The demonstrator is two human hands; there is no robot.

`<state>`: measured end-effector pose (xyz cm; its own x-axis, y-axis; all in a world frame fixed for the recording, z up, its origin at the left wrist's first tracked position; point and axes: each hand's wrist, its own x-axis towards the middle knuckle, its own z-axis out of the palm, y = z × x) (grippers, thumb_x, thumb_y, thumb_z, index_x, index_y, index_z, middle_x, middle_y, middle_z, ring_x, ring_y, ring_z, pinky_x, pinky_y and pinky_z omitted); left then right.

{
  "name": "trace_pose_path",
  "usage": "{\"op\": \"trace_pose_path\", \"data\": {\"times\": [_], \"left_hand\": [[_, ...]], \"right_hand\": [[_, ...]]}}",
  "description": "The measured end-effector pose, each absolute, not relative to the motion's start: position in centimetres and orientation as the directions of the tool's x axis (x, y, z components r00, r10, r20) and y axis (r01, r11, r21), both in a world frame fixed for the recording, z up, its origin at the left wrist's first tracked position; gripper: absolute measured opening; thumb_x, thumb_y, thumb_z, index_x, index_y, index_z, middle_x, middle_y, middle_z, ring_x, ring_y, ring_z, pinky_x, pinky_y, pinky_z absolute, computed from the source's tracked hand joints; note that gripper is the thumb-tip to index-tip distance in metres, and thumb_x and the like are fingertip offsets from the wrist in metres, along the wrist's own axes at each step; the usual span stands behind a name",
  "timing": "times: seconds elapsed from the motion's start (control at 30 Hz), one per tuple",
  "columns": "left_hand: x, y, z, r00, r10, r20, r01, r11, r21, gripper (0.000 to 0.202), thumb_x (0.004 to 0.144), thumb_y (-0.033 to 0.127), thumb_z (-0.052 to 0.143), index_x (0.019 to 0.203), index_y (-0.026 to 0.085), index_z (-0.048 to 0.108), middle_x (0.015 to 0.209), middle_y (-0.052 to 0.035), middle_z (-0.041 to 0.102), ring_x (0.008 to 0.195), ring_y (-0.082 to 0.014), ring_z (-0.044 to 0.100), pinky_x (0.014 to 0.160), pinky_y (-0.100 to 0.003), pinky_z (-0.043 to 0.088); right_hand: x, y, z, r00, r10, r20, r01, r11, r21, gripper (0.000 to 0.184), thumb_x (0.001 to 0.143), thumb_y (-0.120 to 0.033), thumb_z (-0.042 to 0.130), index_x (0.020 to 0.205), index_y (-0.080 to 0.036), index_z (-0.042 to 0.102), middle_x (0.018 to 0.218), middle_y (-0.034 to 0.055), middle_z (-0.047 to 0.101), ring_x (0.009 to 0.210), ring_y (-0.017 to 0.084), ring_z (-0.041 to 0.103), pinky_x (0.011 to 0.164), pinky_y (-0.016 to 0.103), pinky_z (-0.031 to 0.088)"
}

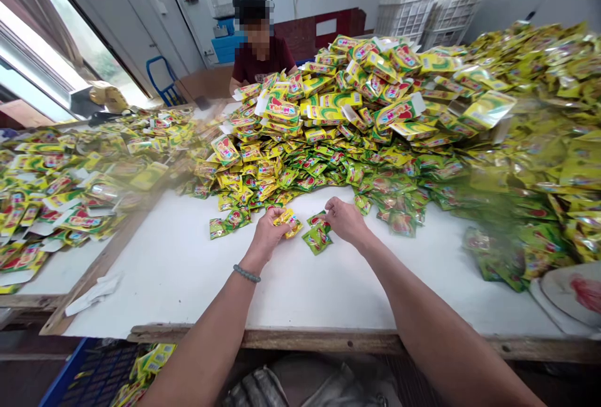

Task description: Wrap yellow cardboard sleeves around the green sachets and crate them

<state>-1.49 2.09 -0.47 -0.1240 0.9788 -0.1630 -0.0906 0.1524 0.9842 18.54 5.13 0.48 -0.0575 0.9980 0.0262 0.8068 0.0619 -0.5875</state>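
My left hand (268, 231) is closed around a small stack of yellow sachets (288, 221), held just above the white table (291, 288). My right hand (345, 219) rests palm down, its fingers pinching green and yellow sachets (318, 236) that lie on the table. A bead bracelet (246, 273) sits on my left wrist. Right behind both hands rises a huge pile of yellow and green sachets (357, 125), with yellow cardboard boxes (404, 109) on top.
A person in a dark red shirt (258, 59) sits at the far side of the table. More sachets cover a lower table at the left (61, 200) and the right side (539, 163). White crates (422, 12) stand at the back. A blue crate (89, 376) lies below the front edge.
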Motion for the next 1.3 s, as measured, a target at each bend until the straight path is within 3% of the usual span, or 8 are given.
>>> {"op": "trace_pose_path", "data": {"times": [0.13,0.27,0.4,0.5,0.63,0.9,1.07,1.3], "left_hand": [[-1.6,2.1,-0.6,-0.147,0.983,-0.111,-0.019,0.109,0.994,0.051,0.048,0.025,0.082,0.086,0.017,0.051,0.087,0.0007,0.062,0.069,-0.0106,0.060,0.064,-0.023,0.050],[-1.6,2.0,-0.3,-0.084,0.983,-0.166,-0.066,0.161,0.985,0.053,0.047,0.028,0.083,0.090,0.016,0.054,0.085,-0.0005,0.064,0.069,-0.0113,0.060,0.066,-0.024,0.049],[-1.7,2.1,-0.4,-0.083,0.978,-0.190,-0.094,0.182,0.979,0.054,0.046,0.029,0.084,0.092,0.014,0.058,0.083,-0.0014,0.066,0.070,-0.0120,0.060,0.068,-0.025,0.049],[-1.6,2.1,-0.4,-0.083,0.980,-0.182,-0.089,0.175,0.981,0.053,0.047,0.029,0.083,0.092,0.014,0.059,0.084,-0.0015,0.066,0.071,-0.0124,0.060,0.067,-0.024,0.048],[-1.3,1.9,-0.2,-0.024,0.984,-0.174,-0.221,0.164,0.961,0.041,0.054,0.034,0.078,0.085,0.014,0.062,0.077,0.0007,0.062,0.066,-0.0103,0.055,0.059,-0.021,0.043],[-1.4,1.8,-0.4,0.084,0.992,-0.098,-0.175,0.111,0.978,0.044,0.057,0.033,0.084,0.089,0.014,0.062,0.084,-0.0009,0.065,0.073,-0.0116,0.058,0.069,-0.022,0.046],[-1.0,1.5,-0.2,0.118,0.992,-0.041,-0.134,0.057,0.989,0.047,0.067,0.041,0.080,0.096,0.015,0.054,0.088,-0.0018,0.064,0.075,-0.0123,0.059,0.071,-0.025,0.048],[-1.2,3.1,4.4,0.266,0.961,-0.080,0.201,0.026,0.979,0.059,0.076,0.044,0.067,0.121,0.016,0.043,0.076,-0.0003,0.061,0.065,-0.0136,0.057,0.061,-0.025,0.045]], "right_hand": [[18.0,4.5,0.7,-0.066,0.996,0.053,0.879,0.083,-0.470,0.039,0.081,-0.038,0.072,0.110,-0.015,0.061,0.109,0.0121,0.063,0.106,0.025,0.055,0.081,0.029,0.040],[17.1,4.2,0.3,-0.126,0.992,-0.027,0.907,0.104,-0.408,0.028,0.080,-0.036,0.073,0.091,-0.014,0.062,0.103,0.0136,0.062,0.100,0.026,0.056,0.077,0.030,0.039],[17.0,4.4,0.0,-0.028,1.000,0.006,0.768,0.025,-0.640,0.021,0.078,-0.032,0.071,0.081,-0.019,0.055,0.073,0.0016,0.059,0.067,0.017,0.051,0.060,0.027,0.033],[16.8,4.4,0.1,0.014,0.998,0.058,0.395,0.047,-0.918,0.030,0.071,-0.037,0.073,0.072,-0.020,0.048,0.062,-0.0025,0.054,0.057,0.012,0.046,0.056,0.025,0.032],[15.5,3.9,-0.1,-0.111,0.992,0.061,0.033,0.065,-0.997,0.042,0.062,-0.049,0.075,0.072,-0.020,0.047,0.061,-0.0025,0.054,0.055,0.012,0.046,0.054,0.025,0.036],[14.8,3.1,-0.7,-0.175,0.982,0.076,0.190,0.109,-0.976,0.030,0.068,-0.041,0.068,0.071,-0.020,0.048,0.063,-0.0026,0.053,0.060,0.012,0.048,0.057,0.025,0.037],[15.1,2.7,0.2,-0.285,0.959,-0.012,0.055,0.004,-0.998,0.043,0.073,-0.050,0.067,0.098,-0.017,0.055,0.085,0.0031,0.061,0.074,0.016,0.059,0.065,0.028,0.048],[15.6,2.5,1.8,-0.246,0.969,-0.015,0.143,0.021,-0.989,0.025,0.080,-0.041,0.060,0.080,-0.016,0.055,0.071,0.0015,0.060,0.066,0.015,0.058,0.055,0.023,0.044]]}}
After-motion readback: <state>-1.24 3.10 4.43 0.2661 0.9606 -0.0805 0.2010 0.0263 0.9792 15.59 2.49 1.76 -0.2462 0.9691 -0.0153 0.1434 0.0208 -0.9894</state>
